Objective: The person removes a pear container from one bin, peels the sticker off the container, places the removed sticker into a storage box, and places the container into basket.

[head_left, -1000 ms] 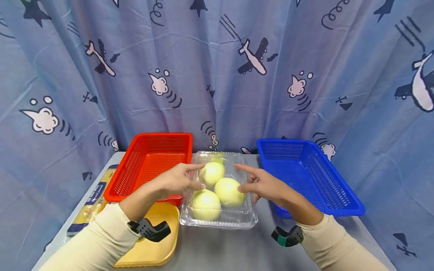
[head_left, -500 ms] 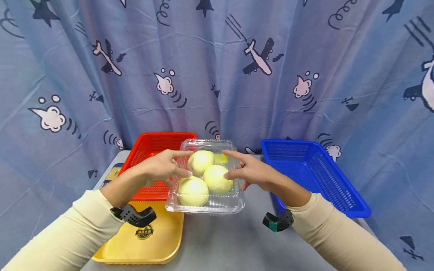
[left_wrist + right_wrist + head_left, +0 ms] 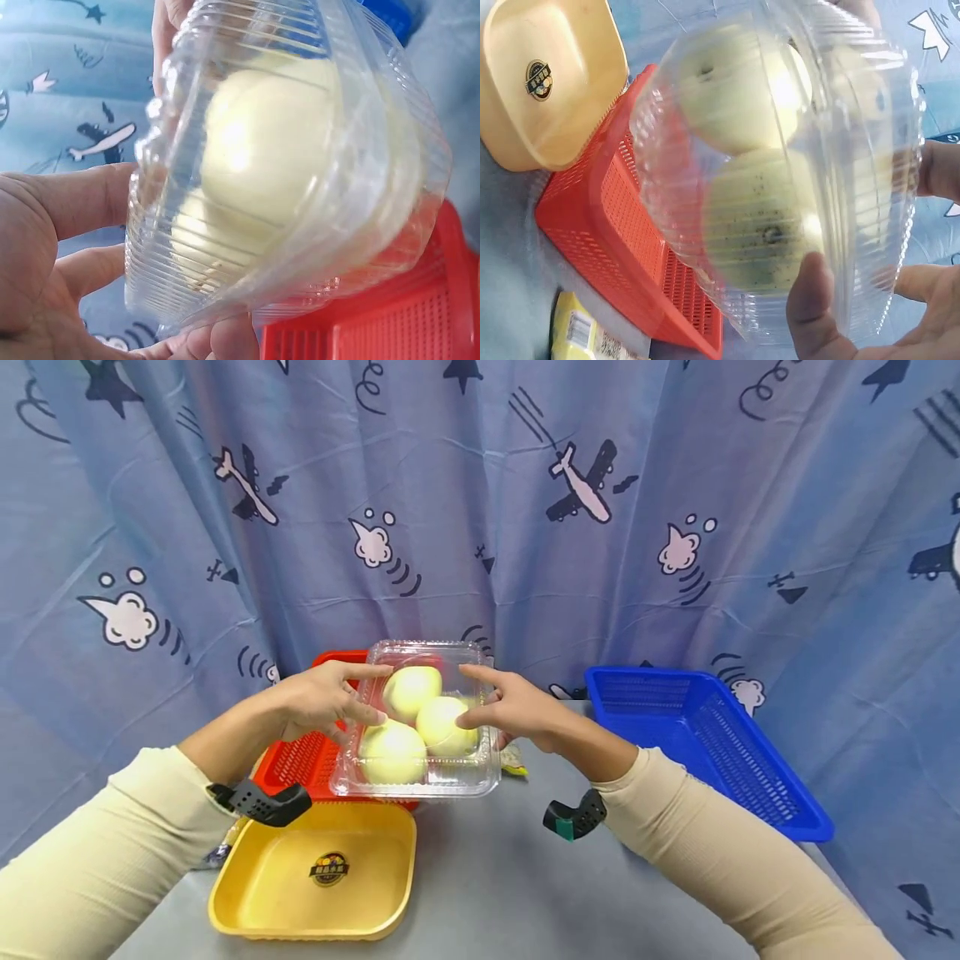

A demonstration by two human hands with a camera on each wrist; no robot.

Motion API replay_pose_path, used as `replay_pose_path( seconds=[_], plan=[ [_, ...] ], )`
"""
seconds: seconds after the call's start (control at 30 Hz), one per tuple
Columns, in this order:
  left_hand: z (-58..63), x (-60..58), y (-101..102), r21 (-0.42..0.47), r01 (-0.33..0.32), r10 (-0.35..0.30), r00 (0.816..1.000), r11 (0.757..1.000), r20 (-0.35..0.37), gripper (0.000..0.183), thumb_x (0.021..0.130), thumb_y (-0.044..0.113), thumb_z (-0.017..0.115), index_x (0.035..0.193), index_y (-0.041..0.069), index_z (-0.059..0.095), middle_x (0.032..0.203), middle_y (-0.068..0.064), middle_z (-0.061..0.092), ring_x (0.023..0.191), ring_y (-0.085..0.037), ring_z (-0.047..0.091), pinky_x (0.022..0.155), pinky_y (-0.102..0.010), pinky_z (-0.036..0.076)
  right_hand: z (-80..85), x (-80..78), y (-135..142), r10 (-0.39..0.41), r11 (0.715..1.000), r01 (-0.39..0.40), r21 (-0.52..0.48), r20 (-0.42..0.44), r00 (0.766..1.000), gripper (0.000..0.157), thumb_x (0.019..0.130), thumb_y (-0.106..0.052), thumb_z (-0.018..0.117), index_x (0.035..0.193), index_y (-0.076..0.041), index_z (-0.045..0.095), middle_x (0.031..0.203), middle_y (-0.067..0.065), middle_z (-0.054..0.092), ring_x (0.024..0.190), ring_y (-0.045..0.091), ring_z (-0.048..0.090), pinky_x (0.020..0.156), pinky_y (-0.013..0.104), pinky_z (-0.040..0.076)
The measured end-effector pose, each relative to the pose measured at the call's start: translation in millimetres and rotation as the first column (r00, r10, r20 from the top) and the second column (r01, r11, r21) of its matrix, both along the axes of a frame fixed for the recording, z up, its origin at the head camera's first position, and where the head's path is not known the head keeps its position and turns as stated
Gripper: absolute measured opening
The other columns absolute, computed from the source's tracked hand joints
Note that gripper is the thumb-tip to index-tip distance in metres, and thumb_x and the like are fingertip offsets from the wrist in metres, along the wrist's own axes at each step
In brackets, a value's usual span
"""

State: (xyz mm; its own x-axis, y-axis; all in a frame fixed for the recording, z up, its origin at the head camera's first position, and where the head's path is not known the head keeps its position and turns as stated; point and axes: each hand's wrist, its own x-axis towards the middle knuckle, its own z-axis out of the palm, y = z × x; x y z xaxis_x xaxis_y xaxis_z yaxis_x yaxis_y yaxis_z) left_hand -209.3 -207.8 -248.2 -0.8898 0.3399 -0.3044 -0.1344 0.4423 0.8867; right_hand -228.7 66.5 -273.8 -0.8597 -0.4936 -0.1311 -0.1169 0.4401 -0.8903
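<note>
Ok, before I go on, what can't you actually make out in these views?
- Head view: most of the red plastic basket is hidden behind the clear plastic clamshell box of yellow-green fruits, held between the left hand and right hand.
- Head view: a yellow packet is mostly hidden behind the box.
- Yellow plastic tray: logo text too small.
- Left wrist view: fruit count blurred by the ribbed lid.

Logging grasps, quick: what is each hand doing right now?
Left hand: holds the clear box of pears by its left side.
Right hand: holds the same box by its right side.
</note>
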Motion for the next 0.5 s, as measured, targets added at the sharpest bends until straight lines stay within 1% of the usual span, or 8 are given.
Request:
replay_pose_path(
  seconds=[0.07, 0.13, 0.17, 0.23, 0.3, 0.37, 0.43, 0.5],
  plan=[
    [2.0, -3.0, -5.3, -0.007, -0.012, 0.012, 1.000, 1.000, 0.006, 0.080, 0.085, 0.004, 0.072, 0.153, 0.015, 0.030, 0.142, -0.022, 0.033, 0.112, -0.039, 0.053, 0.086, -0.054, 0.049, 0.9, -4.1, -6.6, -0.001, 1.000, 0.001, 0.013, -0.013, 1.000, 0.079, 0.081, -0.021, 0.075, 0.150, -0.027, 0.037, 0.111, 0.016, 0.055, 0.084, 0.029, 0.056, 0.055, 0.036, 0.054],
    [3.2, -6.0, -11.4, -0.015, -0.016, 0.016, 1.000, 1.000, 0.019, 0.080, 0.086, 0.003, 0.070, 0.154, 0.016, 0.028, 0.144, -0.023, 0.029, 0.114, -0.041, 0.051, 0.088, -0.057, 0.046, 1.2, -8.0, -13.6, 0.002, 1.000, -0.001, 0.022, -0.024, 1.000, 0.078, 0.081, -0.022, 0.075, 0.149, -0.027, 0.038, 0.120, 0.014, 0.055, 0.084, 0.029, 0.057, 0.056, 0.037, 0.054],
    [3.5, -7.4, -14.6, -0.021, -0.016, 0.016, 1.000, 1.000, 0.023, 0.081, 0.087, 0.003, 0.070, 0.154, 0.015, 0.027, 0.145, -0.023, 0.028, 0.116, -0.042, 0.049, 0.089, -0.058, 0.045, 1.0, -10.0, -17.1, 0.005, 1.000, -0.004, 0.025, -0.030, 1.000, 0.079, 0.080, -0.022, 0.076, 0.149, -0.026, 0.038, 0.127, 0.013, 0.053, 0.083, 0.028, 0.058, 0.056, 0.037, 0.053],
    [4.1, -10.3, -20.7, -0.025, -0.019, 0.020, 0.999, 0.999, 0.036, 0.081, 0.087, 0.002, 0.069, 0.154, 0.016, 0.026, 0.144, -0.025, 0.028, 0.118, -0.042, 0.047, 0.090, -0.060, 0.043, 0.5, -13.9, -24.8, 0.003, 0.999, -0.002, 0.037, -0.044, 0.999, 0.079, 0.080, -0.023, 0.076, 0.149, -0.025, 0.038, 0.140, 0.010, 0.044, 0.073, 0.026, 0.057, 0.055, 0.036, 0.053],
    [4.4, -13.8, -26.7, -0.022, -0.025, 0.026, 0.999, 0.999, 0.048, 0.081, 0.088, 0.001, 0.068, 0.154, 0.015, 0.025, 0.142, -0.027, 0.032, 0.119, -0.042, 0.047, 0.091, -0.060, 0.043, -0.1, -17.7, -32.7, -0.002, 0.999, 0.004, 0.043, -0.050, 0.999, 0.079, 0.080, -0.023, 0.076, 0.149, -0.024, 0.038, 0.147, 0.010, 0.037, 0.070, 0.024, 0.056, 0.055, 0.036, 0.053],
    [3.9, -17.5, -32.3, -0.024, -0.026, 0.027, 0.998, 0.999, 0.050, 0.081, 0.088, 0.000, 0.067, 0.155, 0.015, 0.024, 0.142, -0.028, 0.033, 0.120, -0.042, 0.046, 0.091, -0.060, 0.043, -1.4, -21.7, -40.6, -0.012, 0.999, 0.014, 0.045, -0.054, 0.998, 0.080, 0.080, -0.023, 0.076, 0.150, -0.022, 0.038, 0.149, 0.012, 0.033, 0.072, 0.023, 0.056, 0.057, 0.036, 0.054],
    [2.4, -21.3, -37.8, -0.035, -0.033, 0.035, 0.998, 0.999, 0.050, 0.081, 0.088, 0.000, 0.067, 0.155, 0.015, 0.023, 0.143, -0.029, 0.032, 0.121, -0.043, 0.044, 0.091, -0.060, 0.043, -3.2, -25.0, -48.6, -0.022, 0.999, 0.023, 0.030, -0.038, 0.999, 0.079, 0.080, -0.022, 0.075, 0.150, -0.021, 0.037, 0.146, 0.014, 0.037, 0.075, 0.024, 0.058, 0.059, 0.037, 0.055],
    [-0.5, -24.6, -43.1, -0.048, -0.041, 0.043, 0.998, 0.998, 0.050, 0.081, 0.089, 0.000, 0.066, 0.155, 0.015, 0.022, 0.148, -0.027, 0.026, 0.124, -0.045, 0.040, 0.092, -0.061, 0.042, -6.7, -28.7, -56.3, -0.026, 0.999, 0.027, 0.022, -0.028, 0.999, 0.080, 0.080, -0.021, 0.075, 0.150, -0.021, 0.037, 0.142, 0.015, 0.041, 0.073, 0.024, 0.057, 0.061, 0.040, 0.055]
  ],
)
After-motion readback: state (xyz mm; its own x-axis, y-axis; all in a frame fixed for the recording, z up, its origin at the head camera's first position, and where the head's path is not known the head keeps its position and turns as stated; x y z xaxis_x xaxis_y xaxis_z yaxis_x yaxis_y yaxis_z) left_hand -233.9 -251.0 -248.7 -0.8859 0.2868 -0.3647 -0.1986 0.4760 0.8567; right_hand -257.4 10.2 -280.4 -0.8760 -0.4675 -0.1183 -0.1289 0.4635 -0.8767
